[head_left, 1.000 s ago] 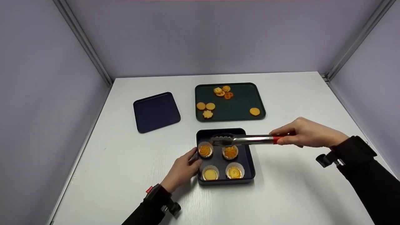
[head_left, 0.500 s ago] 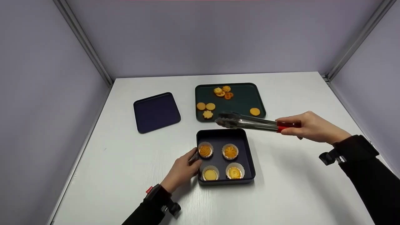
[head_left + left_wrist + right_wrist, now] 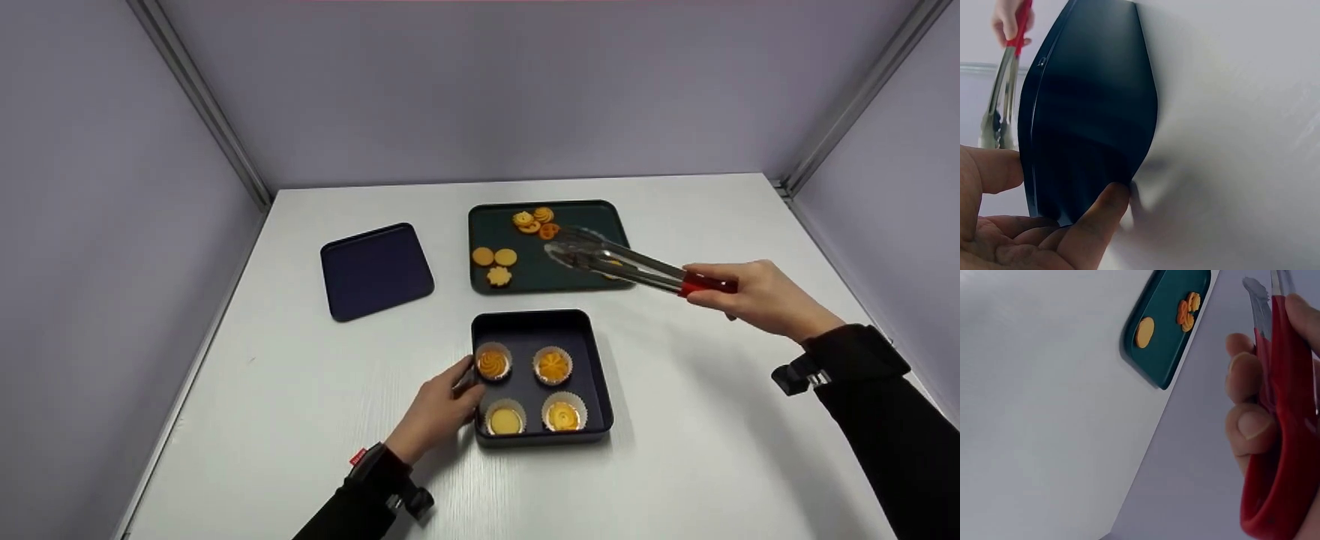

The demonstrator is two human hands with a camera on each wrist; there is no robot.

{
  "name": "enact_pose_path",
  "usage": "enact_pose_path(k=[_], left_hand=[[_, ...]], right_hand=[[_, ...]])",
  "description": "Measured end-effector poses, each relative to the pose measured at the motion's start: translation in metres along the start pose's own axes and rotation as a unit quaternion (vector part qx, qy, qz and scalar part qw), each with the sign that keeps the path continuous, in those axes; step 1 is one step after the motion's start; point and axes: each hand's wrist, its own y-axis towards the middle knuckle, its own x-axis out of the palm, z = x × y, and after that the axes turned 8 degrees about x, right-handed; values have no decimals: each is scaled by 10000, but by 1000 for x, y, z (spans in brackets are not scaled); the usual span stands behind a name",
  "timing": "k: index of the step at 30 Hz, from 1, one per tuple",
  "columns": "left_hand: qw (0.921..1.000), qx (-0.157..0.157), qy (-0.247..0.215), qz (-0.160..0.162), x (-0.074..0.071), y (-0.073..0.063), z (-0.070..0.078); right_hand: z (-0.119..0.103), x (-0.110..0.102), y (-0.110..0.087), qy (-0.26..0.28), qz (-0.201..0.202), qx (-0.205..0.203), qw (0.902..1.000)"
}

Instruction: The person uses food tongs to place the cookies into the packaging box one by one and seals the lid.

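My left hand holds the left side of a dark square pan, its thumb at the rim. In the left wrist view, another finger touches the pan's lower edge. Inside stand several paper cups, each with a cookie: a swirl cookie, a flower-patterned one, a plain round one and a pale swirl. My right hand grips the red handles of metal tongs. The tongs' tips are spread with nothing between them, above a green tray.
On the green tray lie a group of swirl and pretzel cookies, plain round cookies, a flower-shaped cookie and a lone round one. A flat dark blue tray lies at the back left. Walls surround the white table.
My right hand has lifted the tongs out from over the pan and moved them back and right over the green tray, their arms spreading. The left hand and pan have stayed put.
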Motion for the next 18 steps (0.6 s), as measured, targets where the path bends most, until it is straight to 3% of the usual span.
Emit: enact_pose_path(k=[18], left_hand=[[9999,95,121,-39,-1,-1,2]], right_hand=[[29,11,11,-221,1033,334,9938]])
